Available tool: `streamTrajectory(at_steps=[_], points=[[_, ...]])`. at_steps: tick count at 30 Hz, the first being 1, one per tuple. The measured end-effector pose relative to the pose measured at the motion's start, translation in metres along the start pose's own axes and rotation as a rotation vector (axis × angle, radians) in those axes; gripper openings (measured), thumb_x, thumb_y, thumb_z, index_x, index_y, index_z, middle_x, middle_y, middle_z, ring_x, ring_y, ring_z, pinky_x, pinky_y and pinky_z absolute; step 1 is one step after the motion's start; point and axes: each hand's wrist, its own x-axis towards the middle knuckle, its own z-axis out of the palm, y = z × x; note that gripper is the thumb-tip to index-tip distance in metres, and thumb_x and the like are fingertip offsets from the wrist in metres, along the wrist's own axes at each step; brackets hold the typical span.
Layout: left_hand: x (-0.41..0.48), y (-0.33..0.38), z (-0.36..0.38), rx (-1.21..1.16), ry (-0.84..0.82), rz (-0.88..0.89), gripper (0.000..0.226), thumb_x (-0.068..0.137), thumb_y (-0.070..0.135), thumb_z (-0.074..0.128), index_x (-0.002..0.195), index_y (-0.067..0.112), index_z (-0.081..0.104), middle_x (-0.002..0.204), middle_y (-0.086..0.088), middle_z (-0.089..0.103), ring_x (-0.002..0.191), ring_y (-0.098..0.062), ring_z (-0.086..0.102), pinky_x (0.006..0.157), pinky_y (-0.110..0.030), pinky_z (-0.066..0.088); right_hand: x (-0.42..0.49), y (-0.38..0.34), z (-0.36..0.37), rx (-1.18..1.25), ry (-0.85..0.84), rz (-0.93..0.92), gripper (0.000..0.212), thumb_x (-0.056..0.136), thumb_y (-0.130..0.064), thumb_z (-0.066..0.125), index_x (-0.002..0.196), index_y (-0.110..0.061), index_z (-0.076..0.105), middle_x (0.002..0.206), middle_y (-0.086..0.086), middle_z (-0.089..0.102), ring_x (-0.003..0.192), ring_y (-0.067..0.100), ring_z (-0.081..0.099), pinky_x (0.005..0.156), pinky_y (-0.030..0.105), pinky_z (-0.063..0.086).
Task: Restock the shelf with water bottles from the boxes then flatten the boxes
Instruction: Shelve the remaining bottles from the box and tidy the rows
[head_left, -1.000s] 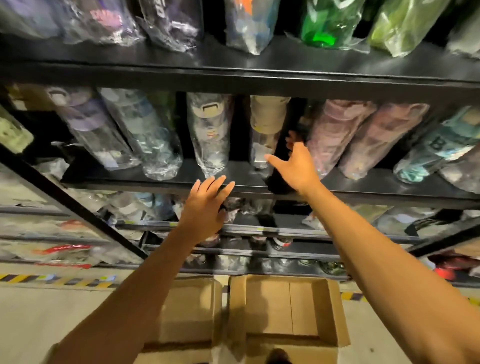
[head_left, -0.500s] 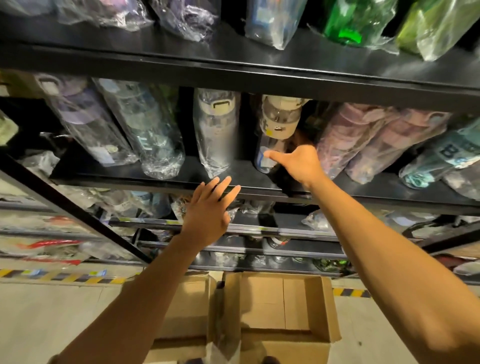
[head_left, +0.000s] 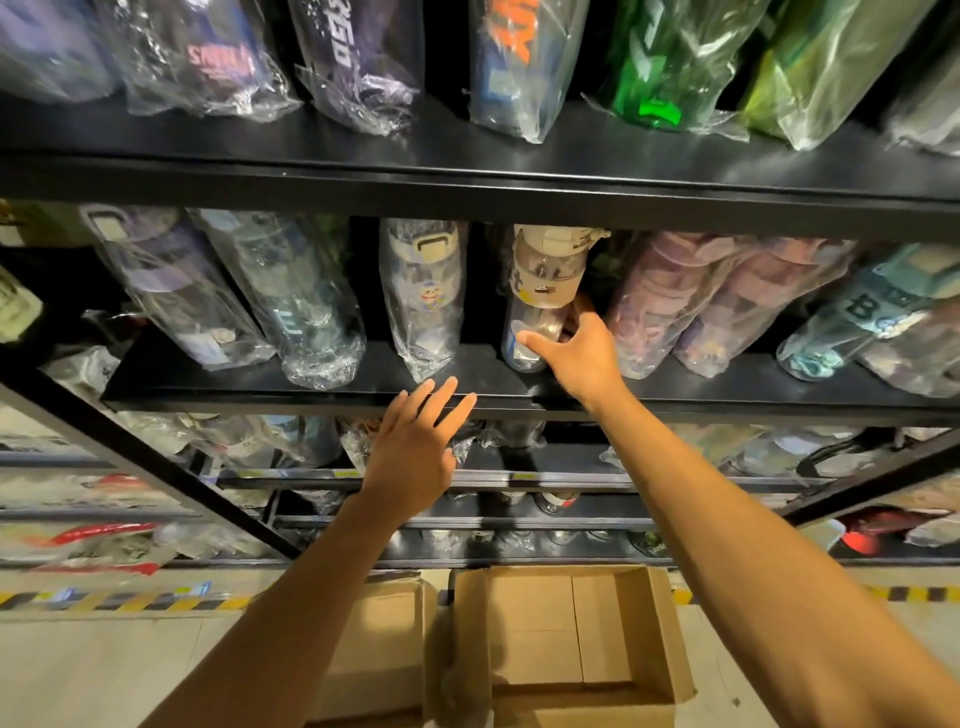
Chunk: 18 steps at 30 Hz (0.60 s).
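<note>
Head view, stockroom aisle.

— What is the setting?

— A black metal rack fills the wall. On its middle shelf stand plastic-wrapped bottles in a leaning row, among them a clear wrapped bottle and pink bottles. The upper shelf carries more wrapped stock, including a green bottle. Lower tiers are dim and crowded. On the pale floor below, past a strip of yellow-and-black hazard tape, an open cardboard box sits just beside a second box.

— And the hands?

— The right hand grips the water bottle, which stands on the middle shelf between the clear wrapped bottle and the pink ones. The thumb lies across its lower front and the fingers curl round its far side. The left hand is raised flat, fingers straight and slightly apart, with the tips at the shelf's front lip. Whether they touch it cannot be told.

— What differs from a second ago?

— Little. The right hand stays on the same bottle, and its beige lid now reads sharply where it was blurred. The left hand keeps its place at the lip. The boxes have not moved.
</note>
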Motion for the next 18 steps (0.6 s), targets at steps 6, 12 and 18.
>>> streamTrajectory(at_steps=[6, 12, 18], points=[[-0.002, -0.009, -0.003, -0.061, 0.023, 0.082, 0.087, 0.075, 0.015, 0.067, 0.158, 0.019, 0.040, 0.164, -0.012, 0.036, 0.148, -0.037, 0.036, 0.120, -0.057, 0.030, -0.018, 0.006, -0.001, 0.128, -0.047, -0.011, 0.082, 0.072, -0.040, 0.092, 0.139, -0.019, 0.048, 0.132, -0.008, 0.062, 0.121, 0.012, 0.062, 0.106, 0.037, 0.052], [-0.008, -0.039, -0.020, -0.196, 0.113, 0.054, 0.065, 0.076, 0.011, 0.064, 0.141, 0.010, 0.061, 0.148, -0.016, 0.054, 0.135, -0.037, 0.050, 0.114, -0.058, 0.039, -0.107, 0.015, 0.005, 0.210, 0.180, -0.005, 0.033, 0.089, -0.016, 0.081, 0.118, -0.016, 0.066, 0.104, 0.000, 0.072, 0.092, 0.006, 0.068, 0.089, 0.030, 0.056], [-0.032, -0.091, -0.033, -0.099, 0.101, 0.017, 0.063, 0.082, 0.019, 0.050, 0.144, 0.010, 0.057, 0.146, -0.017, 0.054, 0.134, -0.038, 0.050, 0.113, -0.055, 0.041, -0.100, -0.026, 0.055, 0.191, -0.102, -0.091, 0.060, 0.092, -0.028, 0.079, 0.144, -0.016, 0.053, 0.140, 0.002, 0.062, 0.128, 0.010, 0.059, 0.113, 0.032, 0.046]])
